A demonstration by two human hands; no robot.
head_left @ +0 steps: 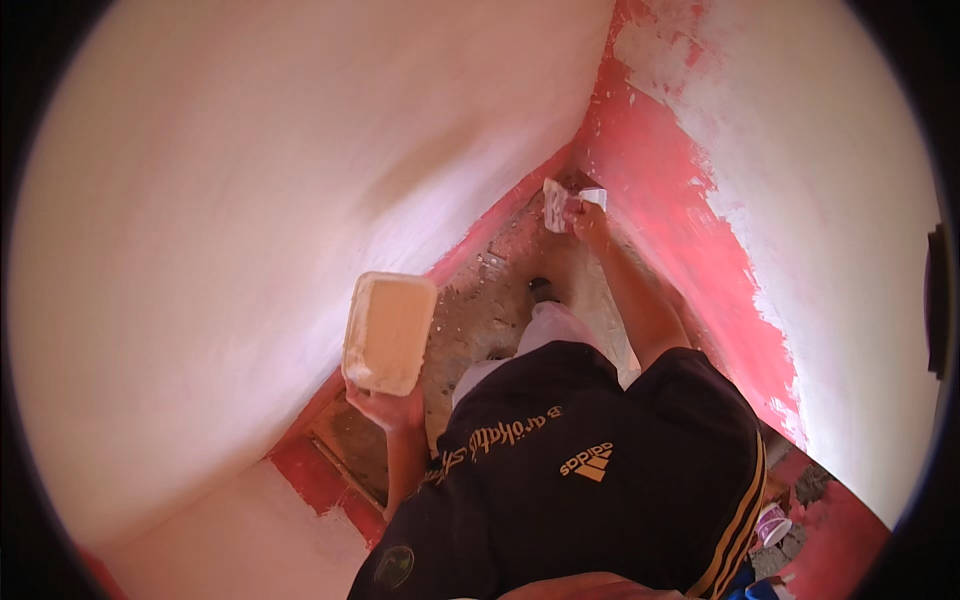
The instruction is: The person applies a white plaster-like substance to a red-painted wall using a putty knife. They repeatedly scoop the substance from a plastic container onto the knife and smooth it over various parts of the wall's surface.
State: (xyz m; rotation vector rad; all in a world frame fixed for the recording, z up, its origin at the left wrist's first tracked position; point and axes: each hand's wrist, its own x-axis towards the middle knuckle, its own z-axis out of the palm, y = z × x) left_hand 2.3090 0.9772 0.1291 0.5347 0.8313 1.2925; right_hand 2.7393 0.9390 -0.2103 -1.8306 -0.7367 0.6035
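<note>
Can't really make out the white thing (560, 203) in the right hand (583, 216), too small and blurry. The left hand (385, 405) is half hidden under the tray (388, 330). Small pots (772, 524) at the bottom right are cut off and fuzzy.

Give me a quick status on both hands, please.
Left hand holds pale tray up. Right hand presses white scraper into red wall corner. Nothing between.
</note>
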